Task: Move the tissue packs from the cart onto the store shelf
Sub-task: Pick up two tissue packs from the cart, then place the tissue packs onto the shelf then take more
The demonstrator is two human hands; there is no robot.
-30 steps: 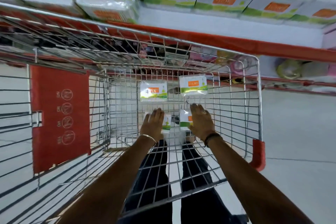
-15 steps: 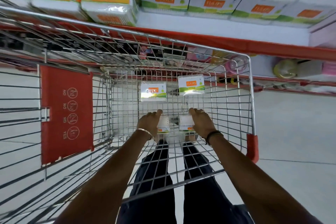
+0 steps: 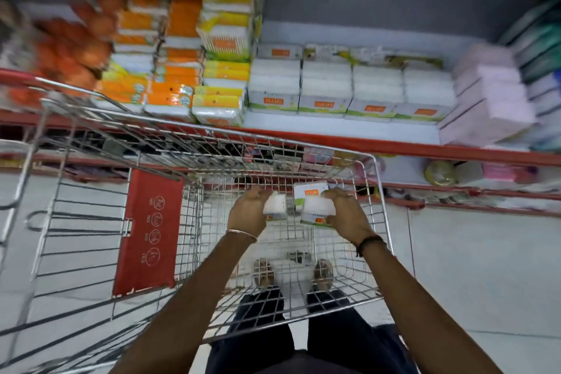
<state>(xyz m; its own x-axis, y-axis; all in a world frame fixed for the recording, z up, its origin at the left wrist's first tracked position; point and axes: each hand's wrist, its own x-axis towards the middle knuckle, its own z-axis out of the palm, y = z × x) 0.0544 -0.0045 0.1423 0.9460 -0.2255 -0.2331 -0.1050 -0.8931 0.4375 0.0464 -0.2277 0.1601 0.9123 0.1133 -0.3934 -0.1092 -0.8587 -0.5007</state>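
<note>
Inside the wire cart [image 3: 378, 191], my left hand [image 3: 246, 212] grips a small white tissue pack [image 3: 275, 207] and holds it raised off the basket floor. My right hand [image 3: 346, 215] is closed on a second white pack with an orange label [image 3: 318, 212], also lifted. Another tissue pack [image 3: 309, 191] shows just behind them, partly hidden by my right hand; whether it rests in the cart I cannot tell. Beyond the cart, the store shelf [image 3: 334, 130] carries rows of matching white packs [image 3: 324, 91].
Orange and yellow tissue packs [image 3: 170, 91] are stacked on the shelf's left, pink packs [image 3: 488, 106] on its right. A red panel [image 3: 148, 231] hangs on the cart's child seat. A lower shelf [image 3: 455, 176] holds small goods. My feet show through the basket.
Both hands closed on the two near packs and lifted them up from the cart floor. My view tilted up, bringing more of the shelf into sight.
</note>
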